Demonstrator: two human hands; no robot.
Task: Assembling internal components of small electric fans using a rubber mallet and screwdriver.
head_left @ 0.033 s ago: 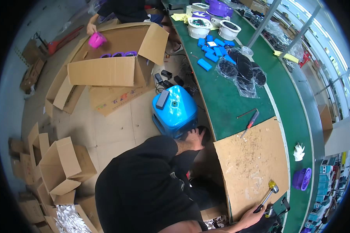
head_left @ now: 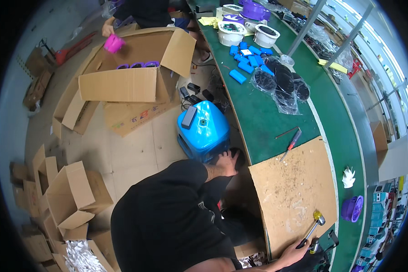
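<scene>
My right hand (head_left: 293,255) is closed round the black handle of a hammer (head_left: 312,230) at the near end of the bench. The hammer's yellow-and-metal head (head_left: 319,217) rests on a worn brown board (head_left: 299,181). Beside that hand lies another small metal-and-yellow tool end (head_left: 313,245), partly hidden. My left hand (head_left: 226,164) is below the bench edge, fingers spread over something dark, perhaps my knee or shoe; it holds nothing that I can see. A red-handled screwdriver (head_left: 294,139) and a thin metal rod (head_left: 285,133) lie at the board's far edge.
A blue plastic stool (head_left: 205,129) carries a black adapter (head_left: 189,117). Blue battery packs (head_left: 246,65) and bagged black discs (head_left: 284,79) lie farther along. A purple housing (head_left: 352,209) sits right. At far left, a co-worker's hand (head_left: 108,28) holds a pink part (head_left: 114,44) over a carton (head_left: 118,85).
The co-worker's hand and the pink part have shifted very slightly. My own hands and the hammer have not visibly moved.
</scene>
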